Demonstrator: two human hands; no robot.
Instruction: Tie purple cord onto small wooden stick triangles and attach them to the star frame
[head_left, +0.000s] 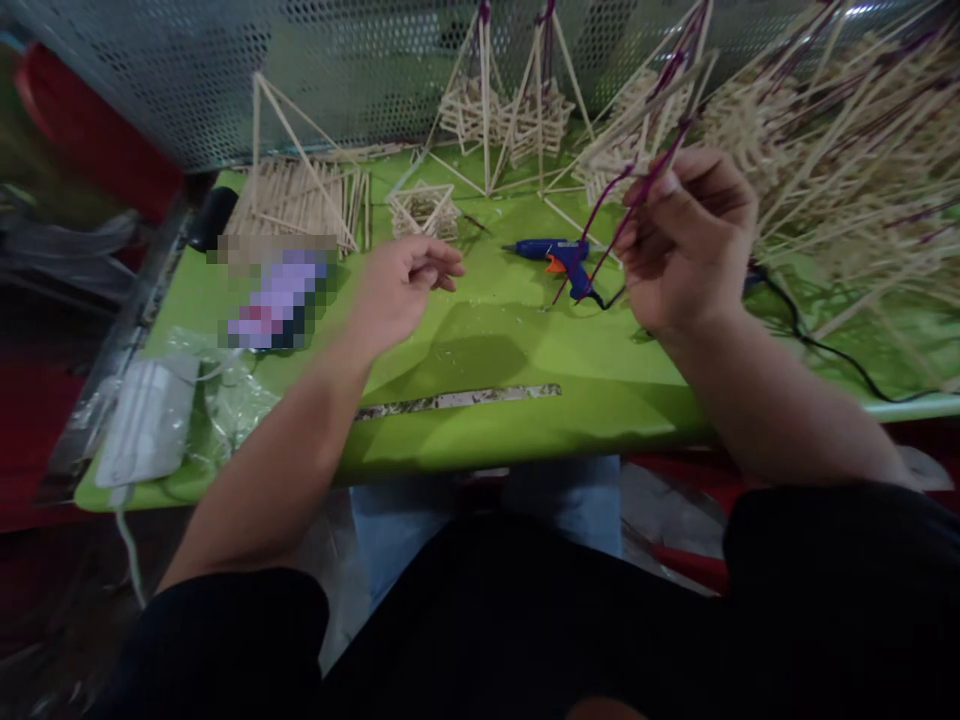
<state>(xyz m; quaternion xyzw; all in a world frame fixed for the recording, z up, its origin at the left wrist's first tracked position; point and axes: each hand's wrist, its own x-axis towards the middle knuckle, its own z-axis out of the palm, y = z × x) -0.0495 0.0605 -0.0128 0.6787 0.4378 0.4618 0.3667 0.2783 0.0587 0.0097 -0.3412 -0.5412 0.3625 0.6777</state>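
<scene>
My right hand [686, 240] is raised over the table's right half, thumb and fingers pinched on a purple string [609, 192]. The string's loose ends hang down across the view of a blue hot glue gun [551, 250] with an orange trigger, which lies on the green table. My left hand [409, 290] hovers over the table, fingers loosely bent and apart, with nothing visible in them. Just beyond it sits a small stacked frame of wooden sticks [424, 212]. Purple string also runs up from my right hand among the stick structures behind it.
Loose wooden sticks [289, 200] lie at the back left, beside a blurred phone-like object [277, 295]. A white power strip [150, 415] and clear plastic occupy the left edge. Several stick structures [540, 115] stand along the perforated metal panel [330, 60]. A black cable [825, 352] crosses the right side.
</scene>
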